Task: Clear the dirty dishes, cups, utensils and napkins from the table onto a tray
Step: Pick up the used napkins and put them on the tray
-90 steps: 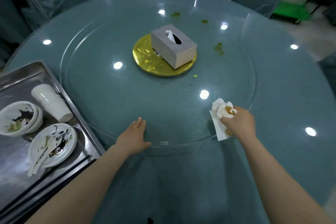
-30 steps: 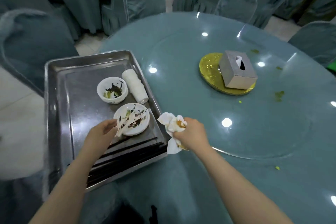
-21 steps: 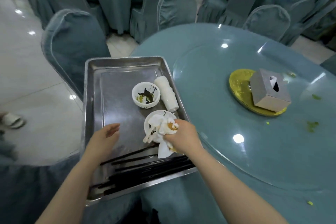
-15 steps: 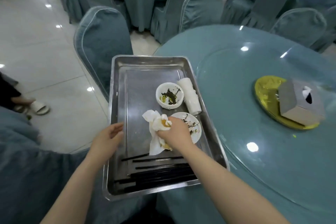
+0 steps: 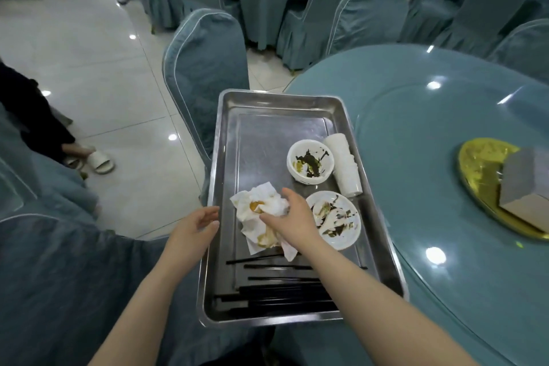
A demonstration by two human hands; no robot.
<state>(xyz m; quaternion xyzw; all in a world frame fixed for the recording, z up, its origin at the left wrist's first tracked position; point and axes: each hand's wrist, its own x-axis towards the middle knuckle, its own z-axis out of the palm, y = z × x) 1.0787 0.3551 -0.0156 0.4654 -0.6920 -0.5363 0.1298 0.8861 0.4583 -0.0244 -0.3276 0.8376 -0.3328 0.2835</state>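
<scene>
Crumpled napkin (image 5: pixel 261 217), white with yellow-orange stains, lies on the floor of the metal tray (image 5: pixel 285 128), left of centre, its lower corner draped over the top chopstick. Right hand (image 5: pixel 292 220) rests on the napkin's right side with fingers spread and loosely extended, not clamped round it; whether the fingertips pinch any paper can't be told. Left hand (image 5: pixel 193 229) is open, fingers relaxed, right at the tray's left rim; contact with the rim is unclear. The hands are apart and neither holds anything.

On the tray, right of the napkin: dirty plate (image 5: pixel 341 223) with a white spoon (image 5: pixel 326 217) on it, nearly touching the right hand. Behind it sits a bowl (image 5: pixel 310 162) with dark residue, and a stack of white cups (image 5: pixel 344 169) lies on its side along the right wall. Black chopsticks (image 5: pixel 279 294) are bundled across the near end.

The tray's right side sits over the edge of the round table (image 5: pixel 445 128); its left side overhangs toward a covered chair (image 5: pixel 205 68). The far half of the tray floor is bare. On the table, well to the right: tissue box (image 5: pixel 525 181) on a gold disc (image 5: pixel 481 163).
</scene>
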